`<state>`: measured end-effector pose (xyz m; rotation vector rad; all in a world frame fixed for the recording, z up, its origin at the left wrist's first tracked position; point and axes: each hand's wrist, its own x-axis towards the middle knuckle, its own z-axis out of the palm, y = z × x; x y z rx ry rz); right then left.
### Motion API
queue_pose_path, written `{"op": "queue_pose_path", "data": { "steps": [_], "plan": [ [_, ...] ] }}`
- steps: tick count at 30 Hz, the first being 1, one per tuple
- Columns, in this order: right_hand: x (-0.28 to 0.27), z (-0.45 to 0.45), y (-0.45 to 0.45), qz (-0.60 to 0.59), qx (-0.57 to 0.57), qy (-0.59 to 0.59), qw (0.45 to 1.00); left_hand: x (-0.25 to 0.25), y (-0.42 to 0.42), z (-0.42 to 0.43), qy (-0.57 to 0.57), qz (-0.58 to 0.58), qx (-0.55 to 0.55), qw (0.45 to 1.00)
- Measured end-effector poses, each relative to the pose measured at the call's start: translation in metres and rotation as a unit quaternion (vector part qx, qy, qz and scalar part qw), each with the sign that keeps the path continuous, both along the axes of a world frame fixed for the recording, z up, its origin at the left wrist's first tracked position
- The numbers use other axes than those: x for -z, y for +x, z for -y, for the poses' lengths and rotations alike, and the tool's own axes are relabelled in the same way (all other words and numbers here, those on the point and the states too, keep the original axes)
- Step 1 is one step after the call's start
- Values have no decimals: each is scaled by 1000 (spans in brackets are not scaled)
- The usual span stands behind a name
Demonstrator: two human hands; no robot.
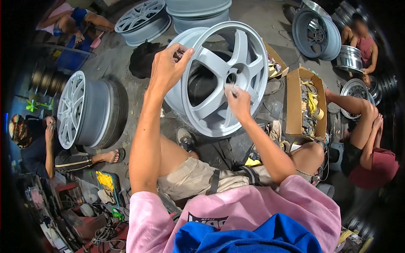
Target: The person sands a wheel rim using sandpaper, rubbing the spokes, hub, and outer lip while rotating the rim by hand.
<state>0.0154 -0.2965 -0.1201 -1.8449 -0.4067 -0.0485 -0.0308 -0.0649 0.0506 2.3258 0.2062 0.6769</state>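
Observation:
A grey five-spoke wheel rim [211, 61] stands tilted in front of me, its spoked face toward me. At its upper left edge my left hand [166, 69] is closed, with thumb and curled fingers against the outer lip. My right hand [238, 102] is closed over the spokes just below the hub hole [231, 78], blurred by motion. Its fingertips are bunched together, and whatever they may hold is too smeared to make out. Part of the rim's barrel [171, 99] shows behind the face on the left.
More grey rims stand at the left [90, 111], back [141, 21] and upper right [314, 33]. A cardboard box [294, 105] of scraps sits to my right. A black animal [143, 59] lies behind the wheel. Other people sit left [36, 147], right [358, 139] and farther back.

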Motion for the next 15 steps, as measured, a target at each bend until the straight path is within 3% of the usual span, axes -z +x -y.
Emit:
{"op": "queue_pose_path", "data": {
  "steps": [1, 2, 3, 4, 6, 8, 12, 14, 15],
  "plan": [
    [0, 17, -5, 41, -64, -130, 989, 0, -1, 0, 0, -22, 15, 1000],
    [11, 37, 5, 39, -65, -130, 989, -1, -2, 0, 0, -24, 14, 1000],
    [31, 61, 20, 198, -118, -263, 937, -3, -3, 0, -4, -47, 16, 999],
    [42, 82, 36, 348, -163, -383, 840, -4, -5, 0, -7, -69, 18, 997],
    [17, 103, 90, 424, -266, -490, 714, -1, -5, -1, -7, -65, 24, 998],
    [-2, 105, 141, 545, -277, -532, 586, -1, -5, -1, -5, -60, 29, 998],
    [-32, 82, 139, 512, -269, -546, 606, -1, -7, -1, 6, -68, 22, 997],
    [-6, 85, 110, 407, -217, -595, 658, -2, -8, 1, 1, -72, 23, 997],
    [30, 91, 99, 442, -164, -461, 752, -3, -8, 2, 6, -78, 26, 997]
  ]
}}
